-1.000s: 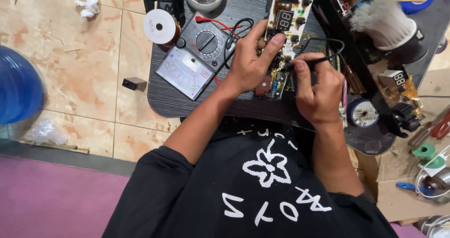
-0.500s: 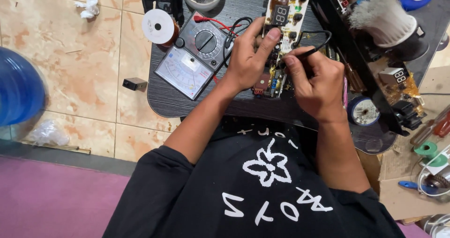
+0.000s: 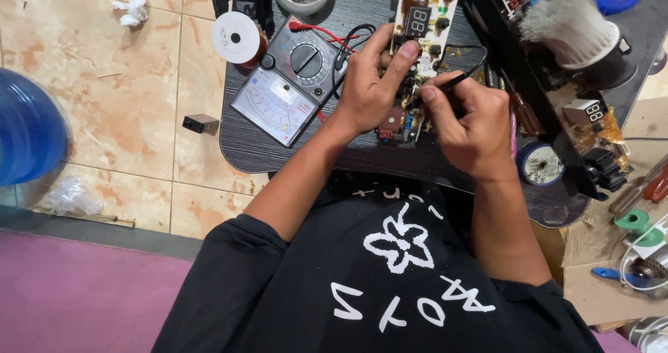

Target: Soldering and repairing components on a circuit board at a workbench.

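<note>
Black and slim, the pen-like meter probe (image 3: pixel 452 82) sits pinched in your right hand (image 3: pixel 470 127), fingers closed around it like a pen, its tip angled down and to the left onto the long cream circuit board with a dark number display (image 3: pixel 421 19). Your left hand (image 3: pixel 372 89) lies flat over the middle of that board, thumb and fingers curled around its edges to pin it to the dark wood-grain tabletop (image 3: pixel 243 144).

You look to be mid-measurement: probing a point on the board just beside your left fingertips. I judge the next move calls for a steady tip and an unmoving board while you read the needle.

That board runs away from you, under your left palm and directly ahead of your right knuckles. The grey analogue multimeter with a round black dial (image 3: pixel 289 85) rests just to the left of your left wrist, its red and black leads curling toward the board. Whether a second probe touches the board is hidden beneath your left hand.
</note>
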